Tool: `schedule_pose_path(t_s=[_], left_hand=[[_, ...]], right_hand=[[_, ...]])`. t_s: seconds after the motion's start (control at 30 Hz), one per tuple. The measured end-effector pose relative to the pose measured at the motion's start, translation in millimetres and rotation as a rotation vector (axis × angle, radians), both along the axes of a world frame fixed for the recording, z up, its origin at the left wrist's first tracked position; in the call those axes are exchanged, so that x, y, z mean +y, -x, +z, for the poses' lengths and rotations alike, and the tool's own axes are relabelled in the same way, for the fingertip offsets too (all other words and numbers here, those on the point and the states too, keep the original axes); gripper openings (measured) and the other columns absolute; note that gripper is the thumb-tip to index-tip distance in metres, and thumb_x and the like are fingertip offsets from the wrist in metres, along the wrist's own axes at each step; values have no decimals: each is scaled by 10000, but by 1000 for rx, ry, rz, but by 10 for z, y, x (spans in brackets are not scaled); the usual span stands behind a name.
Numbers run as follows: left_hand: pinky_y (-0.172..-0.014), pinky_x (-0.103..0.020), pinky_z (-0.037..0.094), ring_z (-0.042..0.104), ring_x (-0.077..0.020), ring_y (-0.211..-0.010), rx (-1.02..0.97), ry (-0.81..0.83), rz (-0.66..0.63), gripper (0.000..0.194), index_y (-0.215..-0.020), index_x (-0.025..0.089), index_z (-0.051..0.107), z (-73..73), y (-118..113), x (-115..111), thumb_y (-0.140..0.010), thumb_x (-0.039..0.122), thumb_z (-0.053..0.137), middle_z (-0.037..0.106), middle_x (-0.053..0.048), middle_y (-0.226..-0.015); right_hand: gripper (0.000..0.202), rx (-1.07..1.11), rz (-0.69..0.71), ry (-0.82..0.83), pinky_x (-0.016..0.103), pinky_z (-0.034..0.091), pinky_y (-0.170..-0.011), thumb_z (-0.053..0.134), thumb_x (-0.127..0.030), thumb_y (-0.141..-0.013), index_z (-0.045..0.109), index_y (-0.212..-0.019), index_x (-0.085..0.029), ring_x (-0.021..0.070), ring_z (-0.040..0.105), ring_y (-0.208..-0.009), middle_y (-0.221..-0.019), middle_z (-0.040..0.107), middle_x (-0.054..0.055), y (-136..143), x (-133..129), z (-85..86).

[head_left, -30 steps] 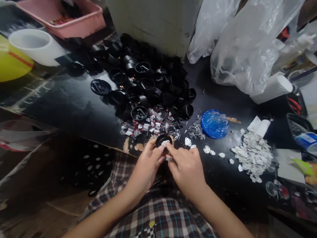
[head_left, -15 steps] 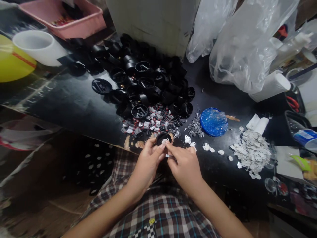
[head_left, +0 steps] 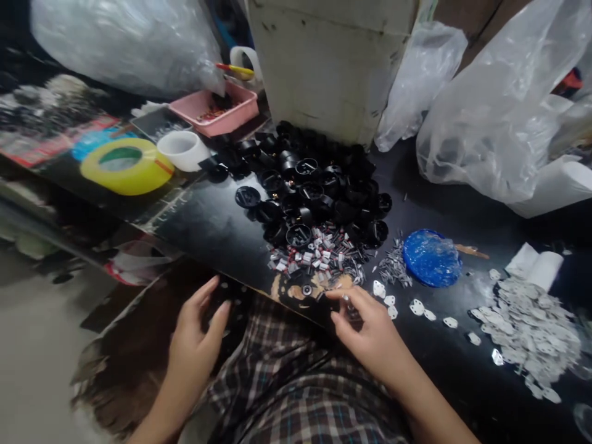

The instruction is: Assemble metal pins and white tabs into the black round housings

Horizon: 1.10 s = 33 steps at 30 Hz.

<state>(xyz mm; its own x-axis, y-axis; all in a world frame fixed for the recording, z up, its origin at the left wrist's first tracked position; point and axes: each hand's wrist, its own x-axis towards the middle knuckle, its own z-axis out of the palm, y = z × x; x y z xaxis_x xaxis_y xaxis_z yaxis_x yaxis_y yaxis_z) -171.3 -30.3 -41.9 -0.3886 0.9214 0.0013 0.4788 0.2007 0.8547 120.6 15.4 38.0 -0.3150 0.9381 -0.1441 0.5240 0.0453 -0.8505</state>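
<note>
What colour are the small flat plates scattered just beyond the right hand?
White. The plates show best in the head view, the only one here.

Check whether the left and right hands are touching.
Apart. The head view shows a wide gap between the left hand and the right hand, with plaid cloth visible between them.

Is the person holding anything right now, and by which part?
The left hand is open, holding nothing. A small shiny thing shows at the right hand's fingers; whether it is held, and where, cannot be told.
</note>
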Motion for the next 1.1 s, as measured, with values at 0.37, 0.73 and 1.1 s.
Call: schedule_pose_path(t_s=[0.37,0.73,1.1], left_hand=[[-1041,-460,431,568,-265,-1148,213,-287,-166,77,-889,206,619,212,-483,1196,-880,280,600,612,-101,-1117],[-1139,-489,326,521,-303,-1280,-225,-109,-417,477,-1260,352,610,336,-1195,286,-803,258,708,601,-45,-1361],[-622,-325,580,708,-202,-646,-949,316,-153,386,-1024,219,571,301,-1055,489,-763,446,744,738,-39,-841]], right_hand=[[259,28,-9,96,313,452,-873,459,-158,-896,606,-1096,-234,170,600,-959,-1019,632,34,-2,-117,-9],[129,64,-180,63,263,455,-701,580,-266,-849,613,-966,-223,141,594,-752,-839,653,-13,117,75,30],[182,-687,-59,-266,386,310,-823,588,-344,-930,640,-994,-183,241,644,-933,-978,711,66,165,597,-156]])
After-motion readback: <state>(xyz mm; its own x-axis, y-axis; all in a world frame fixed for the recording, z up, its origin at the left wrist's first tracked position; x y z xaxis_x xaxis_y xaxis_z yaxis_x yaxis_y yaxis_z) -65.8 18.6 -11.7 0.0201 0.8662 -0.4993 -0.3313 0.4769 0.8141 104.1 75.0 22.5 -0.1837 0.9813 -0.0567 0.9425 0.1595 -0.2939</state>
